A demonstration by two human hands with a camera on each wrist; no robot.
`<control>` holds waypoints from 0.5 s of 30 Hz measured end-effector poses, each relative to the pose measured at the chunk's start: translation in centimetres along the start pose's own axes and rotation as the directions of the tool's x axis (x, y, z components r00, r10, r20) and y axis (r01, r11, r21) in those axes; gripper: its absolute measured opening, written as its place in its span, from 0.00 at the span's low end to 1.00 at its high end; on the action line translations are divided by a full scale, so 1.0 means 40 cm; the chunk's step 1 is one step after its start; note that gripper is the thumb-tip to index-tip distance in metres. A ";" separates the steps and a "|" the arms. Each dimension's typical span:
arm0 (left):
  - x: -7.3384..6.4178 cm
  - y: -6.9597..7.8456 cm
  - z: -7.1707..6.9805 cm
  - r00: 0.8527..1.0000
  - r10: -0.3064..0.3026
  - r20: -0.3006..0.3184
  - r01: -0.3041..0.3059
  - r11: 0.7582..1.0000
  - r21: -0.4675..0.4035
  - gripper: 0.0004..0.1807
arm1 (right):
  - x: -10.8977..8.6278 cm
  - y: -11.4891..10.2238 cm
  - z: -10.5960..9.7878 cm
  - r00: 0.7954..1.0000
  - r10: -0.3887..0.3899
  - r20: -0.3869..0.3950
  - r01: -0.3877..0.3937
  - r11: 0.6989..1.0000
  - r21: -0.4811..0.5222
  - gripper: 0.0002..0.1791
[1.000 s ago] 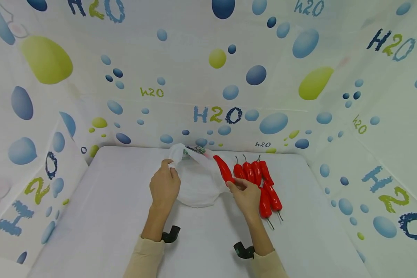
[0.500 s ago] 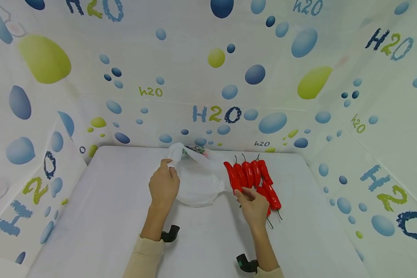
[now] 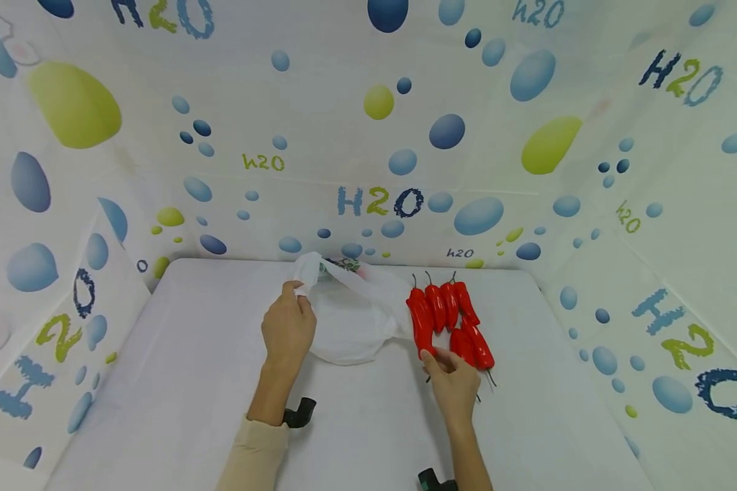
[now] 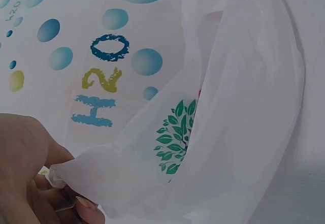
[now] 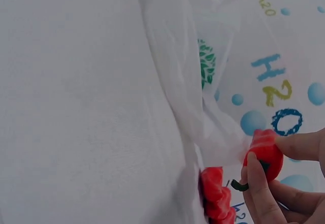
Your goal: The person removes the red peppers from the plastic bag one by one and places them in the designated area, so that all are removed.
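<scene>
My left hand (image 3: 287,327) pinches one handle of a thin white plastic bag (image 3: 350,334), lifting that corner off the table. The left wrist view shows the bag (image 4: 249,107) with a green leaf print. Between thumb and fingers, my right hand (image 3: 456,383) holds a long red chili pepper (image 3: 421,320) near its stem end, tip pointing away from me. That pepper is just right of the bag and partly overlaps a row of red peppers (image 3: 450,303). Its green stem (image 5: 239,185) shows in the right wrist view. More red peppers (image 3: 480,346) lie nearer me, partly behind the right hand.
The white table (image 3: 209,382) ends at a back wall (image 3: 252,232) printed with drops and H2O lettering. Printed side walls (image 3: 669,368) rise to the left and right. The peppers lie together on the right of the bag.
The right hand has drawn back toward me and to the right, taking the red chili pepper from the bag's edge to beside the pepper row. The left hand keeps its hold on the bag.
</scene>
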State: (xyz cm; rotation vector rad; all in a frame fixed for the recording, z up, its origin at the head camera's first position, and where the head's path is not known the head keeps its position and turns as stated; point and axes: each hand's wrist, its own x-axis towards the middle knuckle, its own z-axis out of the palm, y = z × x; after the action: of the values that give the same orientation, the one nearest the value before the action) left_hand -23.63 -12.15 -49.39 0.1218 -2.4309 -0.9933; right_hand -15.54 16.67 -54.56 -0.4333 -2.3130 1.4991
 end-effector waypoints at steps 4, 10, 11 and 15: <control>0.000 -0.003 0.000 1.000 0.003 0.001 -0.003 1.000 -0.004 0.16 | -0.013 0.011 -0.008 0.999 0.036 -0.028 -0.036 0.999 -0.018 0.21; -0.001 -0.002 0.000 1.000 0.005 0.010 -0.005 1.000 -0.011 0.17 | -0.018 0.022 -0.030 0.996 0.034 -0.086 -0.038 0.998 -0.052 0.20; -0.001 -0.001 0.000 1.000 0.005 0.011 -0.005 1.000 -0.011 0.17 | -0.019 0.023 -0.033 0.995 0.033 -0.094 -0.039 0.997 -0.061 0.21; -0.001 -0.002 0.001 1.000 0.011 0.009 -0.011 1.000 -0.008 0.17 | -0.025 0.029 -0.047 0.992 0.031 -0.119 -0.042 0.995 -0.090 0.22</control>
State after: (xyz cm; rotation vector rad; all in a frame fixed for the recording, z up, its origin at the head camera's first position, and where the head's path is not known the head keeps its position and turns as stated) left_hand -23.63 -12.18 -49.46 0.1019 -2.4335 -1.0004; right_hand -13.74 18.22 -55.05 -0.5759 -2.2996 1.3492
